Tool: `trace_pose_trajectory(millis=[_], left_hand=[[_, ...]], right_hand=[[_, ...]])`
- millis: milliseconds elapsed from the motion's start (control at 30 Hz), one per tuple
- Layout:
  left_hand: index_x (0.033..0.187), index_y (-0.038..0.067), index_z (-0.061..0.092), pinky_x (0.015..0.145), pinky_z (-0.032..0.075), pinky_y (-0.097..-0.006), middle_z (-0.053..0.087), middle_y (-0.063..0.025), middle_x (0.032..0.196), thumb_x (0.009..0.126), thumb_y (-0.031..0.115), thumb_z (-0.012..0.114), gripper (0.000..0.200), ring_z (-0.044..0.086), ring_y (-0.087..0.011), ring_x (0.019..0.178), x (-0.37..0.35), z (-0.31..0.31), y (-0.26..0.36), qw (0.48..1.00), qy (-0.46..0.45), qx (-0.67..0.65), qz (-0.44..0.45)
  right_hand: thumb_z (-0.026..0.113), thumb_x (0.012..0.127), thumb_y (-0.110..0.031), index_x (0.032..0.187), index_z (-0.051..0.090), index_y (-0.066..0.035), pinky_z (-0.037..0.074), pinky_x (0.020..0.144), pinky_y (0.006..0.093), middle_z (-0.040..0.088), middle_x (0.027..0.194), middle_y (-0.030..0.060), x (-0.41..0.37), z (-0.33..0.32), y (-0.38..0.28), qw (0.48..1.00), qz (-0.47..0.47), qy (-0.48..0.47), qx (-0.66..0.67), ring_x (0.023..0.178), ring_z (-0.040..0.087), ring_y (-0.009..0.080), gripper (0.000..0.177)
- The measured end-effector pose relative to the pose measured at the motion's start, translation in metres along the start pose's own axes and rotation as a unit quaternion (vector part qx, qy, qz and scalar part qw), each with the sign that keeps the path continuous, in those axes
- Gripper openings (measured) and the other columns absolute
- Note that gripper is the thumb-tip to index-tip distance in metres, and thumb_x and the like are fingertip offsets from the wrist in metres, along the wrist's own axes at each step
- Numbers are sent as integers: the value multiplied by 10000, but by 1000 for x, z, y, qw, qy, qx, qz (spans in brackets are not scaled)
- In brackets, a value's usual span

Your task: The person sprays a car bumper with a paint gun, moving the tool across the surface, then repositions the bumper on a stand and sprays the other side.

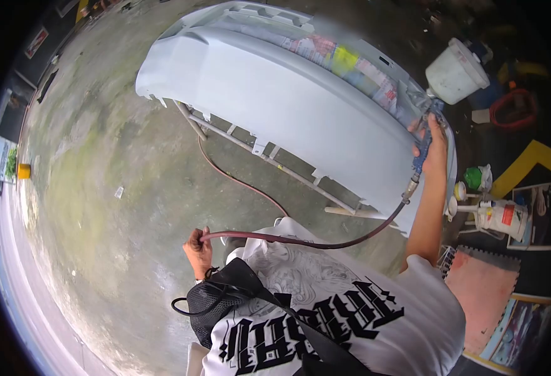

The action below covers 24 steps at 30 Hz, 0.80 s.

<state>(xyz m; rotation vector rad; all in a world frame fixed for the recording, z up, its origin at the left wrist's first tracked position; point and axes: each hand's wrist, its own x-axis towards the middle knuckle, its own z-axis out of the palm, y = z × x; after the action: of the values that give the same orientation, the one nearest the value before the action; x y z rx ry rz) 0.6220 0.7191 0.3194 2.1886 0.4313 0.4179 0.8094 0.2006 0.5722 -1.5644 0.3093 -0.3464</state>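
Note:
My right hand is wrapped round the handle of a spray gun with a white paint cup on top. The gun is over the right end of a pale grey car bumper. A dark red air hose runs from the gun's handle across my front to my left hand, whose fingers are closed round it. Printed paper and yellow masking cover the opening along the bumper's upper side. Whether paint is leaving the nozzle cannot be made out.
A metal stand carries the bumper. More hose trails over the stained concrete floor beneath it. At right are a white container, a green-topped tub and a reddish board. A yellow bucket stands far left.

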Motion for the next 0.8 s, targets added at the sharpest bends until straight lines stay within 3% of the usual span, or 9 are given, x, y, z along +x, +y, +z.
trace_pose_trajectory(millis=[200,433,467,500,567,600,700,767,800], left_hand=[[660,27,516,461,335,-308,365,-75,525,897,284,717,404,320,-103,558,53,-38,-51,1000,-23,-11,3],[656,30,512,481,323,-281,412,-14,533,875,217,726,359,331,-80,584,115,-145,-149,992,-89,-88,-15],[767,34,569,518,332,-250,477,18,628,833,154,710,197,389,-67,606,127,-162,-155,980,-139,-145,12],[767,34,569,518,332,-250,477,18,628,833,154,710,197,389,-67,606,141,-176,-148,978,-147,-144,15],[936,28,591,545,341,-232,496,17,726,786,120,647,185,436,-73,624,169,-193,-133,911,-201,-356,-59],[1057,22,576,539,339,-221,495,12,768,761,134,590,318,437,-76,615,186,-197,-139,897,-239,-371,-35],[1035,25,588,527,337,-221,504,17,753,779,149,557,287,417,-63,605,223,-195,-120,874,-260,-408,-49],[979,20,605,534,350,-220,507,30,710,921,164,545,166,420,-60,592,239,-189,-107,890,-263,-367,-60],[942,20,612,541,358,-224,515,27,709,953,204,543,197,431,-59,606,243,-176,-115,916,-238,-322,-30]], right_hand=[[550,993,-372,1185,513,-102,366,409,210,602,903,35,-73,90,12,998,-42,-48,19,834,538,73,334],[547,989,-412,1214,490,-76,368,417,198,591,939,67,-158,199,53,997,-45,-23,51,859,532,81,408],[537,992,-414,1239,486,-65,374,425,199,596,948,76,-169,214,58,997,-41,-8,58,844,540,82,430],[537,992,-414,1239,486,-65,374,425,199,596,948,76,-179,225,64,998,-40,1,58,844,540,82,430],[522,1000,-399,1278,477,-60,379,435,201,606,976,81,-198,247,74,991,-36,-85,95,818,546,83,441],[511,1002,-382,1309,478,-52,389,448,209,627,1027,93,-207,263,77,989,-32,-102,98,740,531,80,452],[521,991,-334,1300,505,-42,386,444,222,652,1032,83,-223,297,95,983,-3,-179,43,692,526,82,426],[533,980,-318,1279,526,-35,411,481,234,662,1018,76,-234,321,91,975,19,-222,4,701,541,88,412],[546,968,-302,1257,547,-28,437,519,246,672,1005,68,-238,333,89,964,49,-258,-39,711,557,94,399]])
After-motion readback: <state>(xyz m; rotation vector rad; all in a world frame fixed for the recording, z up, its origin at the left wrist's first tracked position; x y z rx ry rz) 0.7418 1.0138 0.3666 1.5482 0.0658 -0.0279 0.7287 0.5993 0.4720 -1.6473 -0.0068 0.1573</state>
